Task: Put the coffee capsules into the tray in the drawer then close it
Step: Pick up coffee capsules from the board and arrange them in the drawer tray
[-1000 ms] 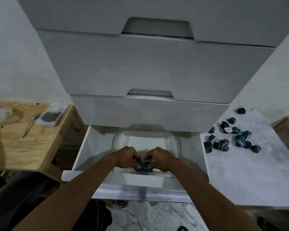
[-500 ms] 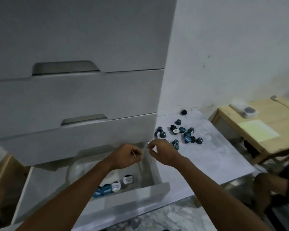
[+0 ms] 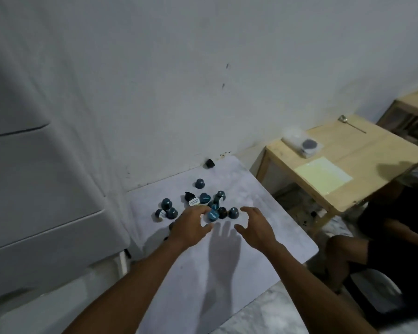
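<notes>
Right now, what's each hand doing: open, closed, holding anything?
Left hand: open, empty, fingers spread over the capsules.
Right hand: open, empty, just beside the capsules.

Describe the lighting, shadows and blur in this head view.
Head view: dim, bluish light; both hands cast one soft shadow on the white tabletop between left hand and right hand; the drawer unit at left is smeared by motion blur, wide-angle bending shows at the edges; the capsules stay fairly sharp.
</notes>
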